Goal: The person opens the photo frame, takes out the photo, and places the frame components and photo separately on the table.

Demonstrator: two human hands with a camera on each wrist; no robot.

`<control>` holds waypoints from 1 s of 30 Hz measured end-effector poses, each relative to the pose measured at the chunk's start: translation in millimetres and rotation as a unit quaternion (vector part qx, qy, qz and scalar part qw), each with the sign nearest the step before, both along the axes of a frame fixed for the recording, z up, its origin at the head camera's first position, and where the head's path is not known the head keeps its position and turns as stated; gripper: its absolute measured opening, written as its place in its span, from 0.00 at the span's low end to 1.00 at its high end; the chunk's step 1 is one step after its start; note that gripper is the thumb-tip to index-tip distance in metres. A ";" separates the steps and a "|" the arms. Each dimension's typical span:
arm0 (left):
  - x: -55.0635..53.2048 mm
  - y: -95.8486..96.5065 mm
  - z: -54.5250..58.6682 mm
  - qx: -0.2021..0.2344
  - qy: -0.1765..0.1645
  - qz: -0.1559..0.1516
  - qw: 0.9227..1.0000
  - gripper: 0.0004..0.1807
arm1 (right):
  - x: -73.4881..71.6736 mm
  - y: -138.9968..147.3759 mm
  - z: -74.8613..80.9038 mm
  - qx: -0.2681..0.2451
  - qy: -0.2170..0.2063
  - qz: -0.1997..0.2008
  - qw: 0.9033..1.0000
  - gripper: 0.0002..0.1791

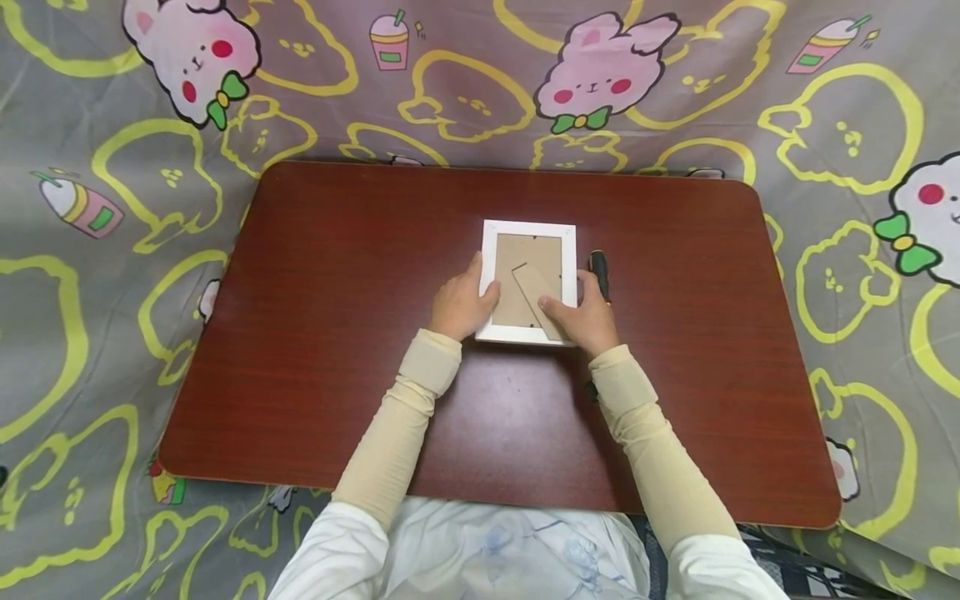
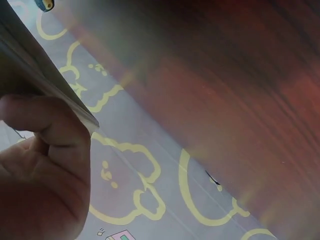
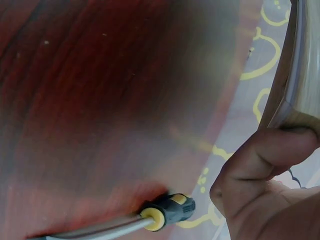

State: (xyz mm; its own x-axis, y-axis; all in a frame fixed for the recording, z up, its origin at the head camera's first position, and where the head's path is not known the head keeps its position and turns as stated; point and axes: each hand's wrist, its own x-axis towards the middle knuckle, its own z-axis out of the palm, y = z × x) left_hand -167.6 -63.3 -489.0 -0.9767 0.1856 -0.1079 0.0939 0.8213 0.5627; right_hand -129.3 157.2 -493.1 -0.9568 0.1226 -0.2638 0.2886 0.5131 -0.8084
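Observation:
Both hands hold a white picture frame (image 1: 528,335) by its two long sides, its brown backing board (image 1: 517,250) facing up. My left hand (image 1: 461,302) grips the left side, thumb over the border. On the right, my right hand (image 1: 588,315) grips the lower right side with its thumb on the slanted easel stand (image 1: 537,292) of the backing. A screwdriver with a black and yellow handle (image 3: 175,207) lies on the table just beyond the right hand. In the left wrist view the left thumb (image 2: 45,117) bends against the frame's edge.
The dark red-brown table (image 1: 337,333) has rounded corners. A grey curtain (image 1: 465,108) with yellow outlines and pink rabbits hangs behind it and at both sides. Near the right wrist a small dark object (image 1: 592,390) shows beside the sleeve.

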 end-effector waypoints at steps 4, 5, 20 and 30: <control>-0.5 -0.8 -7.2 -0.024 -0.012 -0.004 1.000 0.39 | -0.4 -1.7 -6.3 -0.010 -0.003 0.007 1.000 0.45; -0.5 -0.9 -8.9 -0.029 -0.015 -0.005 0.999 0.39 | -0.7 -2.1 -8.2 -0.016 -0.002 0.009 1.000 0.45; 1.5 -1.4 -32.2 -0.078 -0.060 -0.026 0.995 0.39 | -2.7 -4.2 -35.5 0.063 -0.032 0.040 0.997 0.45; 0.0 -2.9 -35.9 -0.091 -0.073 -0.028 0.993 0.40 | -5.3 -12.3 -25.3 0.124 -0.054 0.062 0.989 0.44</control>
State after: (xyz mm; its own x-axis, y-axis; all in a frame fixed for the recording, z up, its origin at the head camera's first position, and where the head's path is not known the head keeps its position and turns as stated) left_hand -167.5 -66.2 -524.9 -0.9371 0.2034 -0.2836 0.0708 0.9064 0.4164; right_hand -134.6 144.9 -518.4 -0.9366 0.0794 -0.3413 0.2882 0.7289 -0.6211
